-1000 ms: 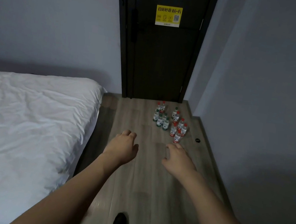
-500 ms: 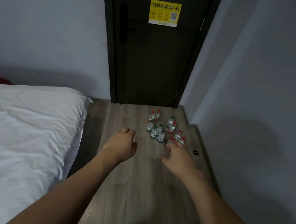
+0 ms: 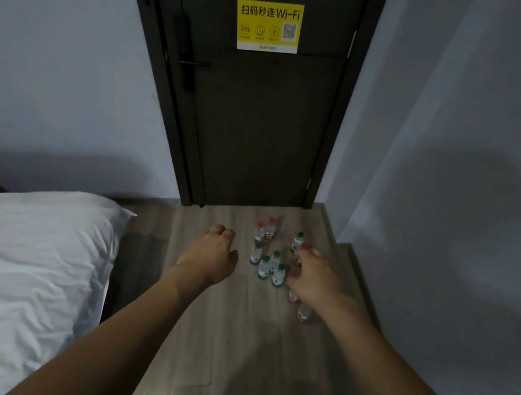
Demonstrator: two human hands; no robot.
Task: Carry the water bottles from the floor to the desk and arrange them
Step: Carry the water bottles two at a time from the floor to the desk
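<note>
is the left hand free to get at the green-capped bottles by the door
Probably yes. The left hand holds nothing and hangs over bare floor just left of the green-capped bottles, with nothing between them. The bed stays off to the left. The hand looks well above them, so it likely must come down first.

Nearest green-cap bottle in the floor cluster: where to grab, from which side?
Likely best by the body of the green-cap bottle, below the cap, fingers wrapped round it. It stands upright at the cluster's near edge, with bare floor on the near side and other bottles close behind, so come from the near side. Both the left hand and right hand hold nothing.
</note>
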